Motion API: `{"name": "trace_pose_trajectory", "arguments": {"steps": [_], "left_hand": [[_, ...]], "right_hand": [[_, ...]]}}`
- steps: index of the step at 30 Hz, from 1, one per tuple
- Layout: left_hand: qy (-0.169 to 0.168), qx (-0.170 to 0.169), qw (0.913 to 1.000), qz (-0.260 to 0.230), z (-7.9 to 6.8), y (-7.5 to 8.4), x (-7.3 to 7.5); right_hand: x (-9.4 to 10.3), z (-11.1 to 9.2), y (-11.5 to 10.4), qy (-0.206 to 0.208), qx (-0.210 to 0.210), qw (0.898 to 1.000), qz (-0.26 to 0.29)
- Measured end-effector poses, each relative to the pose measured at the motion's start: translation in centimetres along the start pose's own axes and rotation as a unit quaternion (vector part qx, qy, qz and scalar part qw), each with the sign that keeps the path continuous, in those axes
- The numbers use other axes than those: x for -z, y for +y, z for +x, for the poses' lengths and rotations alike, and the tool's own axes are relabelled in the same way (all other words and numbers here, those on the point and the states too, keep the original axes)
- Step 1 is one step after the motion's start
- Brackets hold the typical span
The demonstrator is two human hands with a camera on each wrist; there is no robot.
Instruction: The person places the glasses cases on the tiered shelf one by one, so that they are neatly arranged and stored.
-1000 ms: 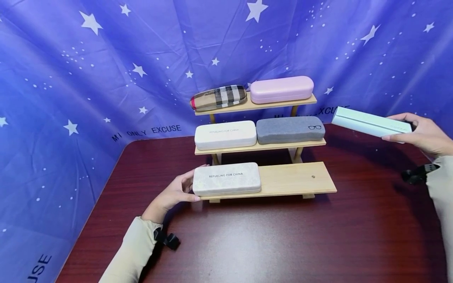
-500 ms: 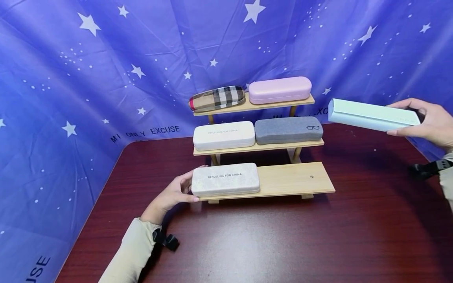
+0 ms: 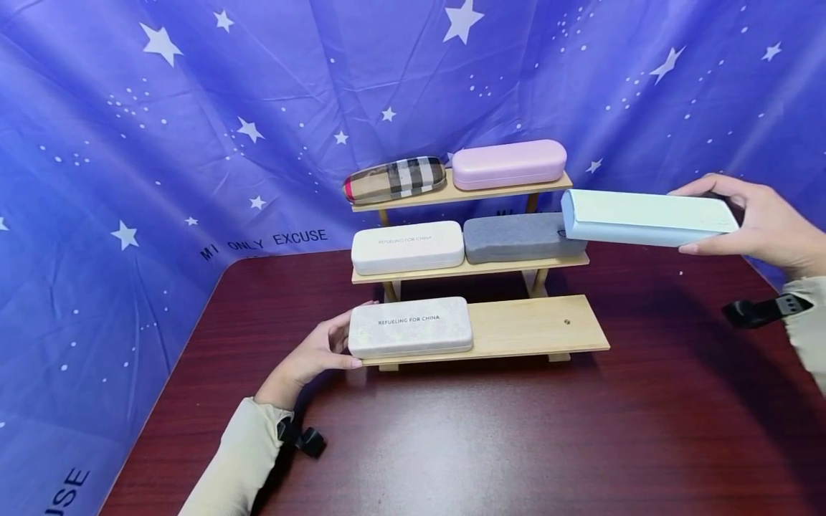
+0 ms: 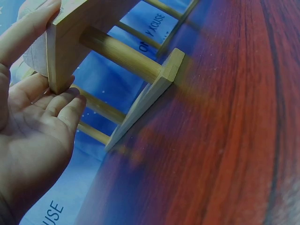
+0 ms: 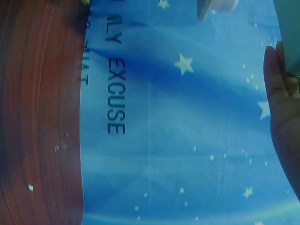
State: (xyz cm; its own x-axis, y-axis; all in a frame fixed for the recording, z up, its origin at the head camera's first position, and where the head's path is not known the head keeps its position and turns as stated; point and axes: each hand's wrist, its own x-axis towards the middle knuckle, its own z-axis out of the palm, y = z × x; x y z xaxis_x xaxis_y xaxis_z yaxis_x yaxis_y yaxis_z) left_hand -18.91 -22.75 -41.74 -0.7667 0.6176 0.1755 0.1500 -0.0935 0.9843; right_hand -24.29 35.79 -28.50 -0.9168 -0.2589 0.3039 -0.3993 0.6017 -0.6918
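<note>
My right hand [image 3: 768,218] holds a mint-green glasses case [image 3: 648,213] by its right end, raised above the table; its left end overlaps the grey glasses case [image 3: 516,238] in the head view. At the left, my left hand [image 3: 316,355] grips the left end of the wooden three-tier display rack [image 3: 542,326] at the bottom shelf. The left wrist view shows the thumb at one edge of that board and the fingers [image 4: 63,103] curled at the other. Beside this hand lies a pale case [image 3: 411,333] lettered "REFUELING FOR CHINA".
On the middle tier a white case [image 3: 408,247] sits left of the grey one. The top tier bears a plaid case [image 3: 396,179] and a pink case [image 3: 510,163]. A blue star-printed curtain [image 3: 193,143] hangs behind the dark red table [image 3: 452,444].
My right hand first drew right and tilted the mint-green case, then brought it left, up to the middle tier's right end. The left hand keeps its grip on the rack.
</note>
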Motion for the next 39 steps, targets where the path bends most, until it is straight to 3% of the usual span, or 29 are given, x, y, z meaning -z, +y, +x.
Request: {"name": "trace_pose_trajectory", "arguments": {"steps": [13,21,29,39], "left_hand": [[-0.003,-0.005,1.0000,-0.001,0.0,0.0,0.0],[0.007,0.009,0.9999,0.008,-0.1,0.2,0.0],[0.004,0.006,1.0000,0.007,0.0,0.0,0.1],[0.007,0.002,0.9999,0.013,-0.1,0.0,0.1]], "right_hand": [[-3.4,-1.0,-2.1,-0.046,0.042,0.997,0.035],[-5.2,-1.8,-2.9,-0.055,0.050,0.997,0.025],[-7.2,-2.5,-3.1,-0.063,0.091,0.993,0.030],[-9.5,-3.3,-2.7,-0.088,0.084,0.992,0.040]]}}
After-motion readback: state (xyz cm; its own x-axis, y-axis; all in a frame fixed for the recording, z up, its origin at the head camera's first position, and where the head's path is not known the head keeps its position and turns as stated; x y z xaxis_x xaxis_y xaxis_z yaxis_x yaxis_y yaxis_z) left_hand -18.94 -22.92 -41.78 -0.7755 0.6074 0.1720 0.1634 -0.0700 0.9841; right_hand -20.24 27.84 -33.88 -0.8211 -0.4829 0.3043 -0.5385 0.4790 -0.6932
